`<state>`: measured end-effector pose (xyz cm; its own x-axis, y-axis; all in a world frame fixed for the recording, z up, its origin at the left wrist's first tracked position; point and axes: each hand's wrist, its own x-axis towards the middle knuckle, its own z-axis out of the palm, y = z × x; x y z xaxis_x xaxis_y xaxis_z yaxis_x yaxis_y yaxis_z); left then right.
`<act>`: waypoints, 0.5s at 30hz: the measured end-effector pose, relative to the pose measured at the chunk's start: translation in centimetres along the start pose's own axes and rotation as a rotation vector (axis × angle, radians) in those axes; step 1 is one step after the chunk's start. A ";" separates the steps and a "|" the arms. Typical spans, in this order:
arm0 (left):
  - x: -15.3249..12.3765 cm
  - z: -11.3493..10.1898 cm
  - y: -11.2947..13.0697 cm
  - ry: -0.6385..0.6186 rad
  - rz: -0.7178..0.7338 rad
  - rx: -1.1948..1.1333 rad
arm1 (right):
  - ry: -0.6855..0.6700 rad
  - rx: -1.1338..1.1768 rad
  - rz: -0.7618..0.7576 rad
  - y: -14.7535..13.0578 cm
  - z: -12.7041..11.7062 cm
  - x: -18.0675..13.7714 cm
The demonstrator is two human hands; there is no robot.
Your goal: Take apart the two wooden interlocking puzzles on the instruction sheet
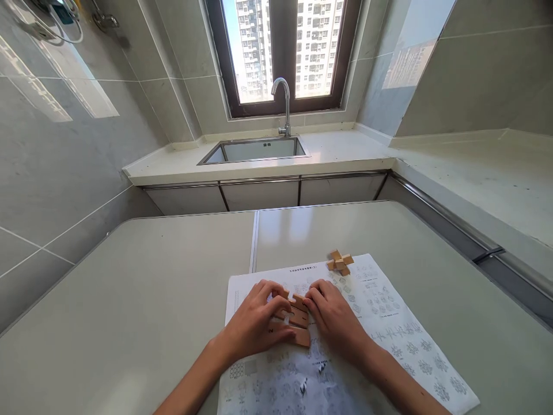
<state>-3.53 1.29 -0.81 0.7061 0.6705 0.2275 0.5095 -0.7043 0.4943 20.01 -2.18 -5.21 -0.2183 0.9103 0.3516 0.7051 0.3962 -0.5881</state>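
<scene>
Several flat wooden puzzle pieces (299, 318) with notches lie close together in a row on a printed sheet (374, 297); dark marks show on some of them. My left hand (259, 318) curls over their left side, thumb along the near piece and fingertips on the farther ones. At the far right corner of the group, the bent fingers of my right hand (332, 311) are closed on the end of a piece. My fingers hide part of the pieces. Beyond my right hand, an assembled wooden burr puzzle (340, 263) rests at the sheet's far edge.
The sheet lies on a pale table (173, 300) with a seam down its middle. Past the table stand a counter (345, 151) with a sink (263, 151), a curved faucet (285, 104) and a window (283, 52). Another counter (484, 173) runs along the right.
</scene>
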 end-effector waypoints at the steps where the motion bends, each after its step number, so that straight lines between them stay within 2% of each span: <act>1: 0.0 -0.1 0.1 -0.003 -0.009 0.000 | -0.002 -0.008 -0.013 0.0 0.0 0.0; 8: 0.2 -0.7 0.2 -0.066 -0.037 -0.002 | -0.029 -0.035 -0.051 0.3 0.0 0.0; 15: 0.3 -0.7 0.0 -0.032 -0.052 -0.012 | -0.032 -0.023 -0.029 0.2 0.0 -0.1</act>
<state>-3.65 1.63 -0.18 0.6943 0.6981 0.1749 0.5400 -0.6661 0.5145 20.16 -2.24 -5.37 -0.2606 0.9019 0.3444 0.7131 0.4203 -0.5611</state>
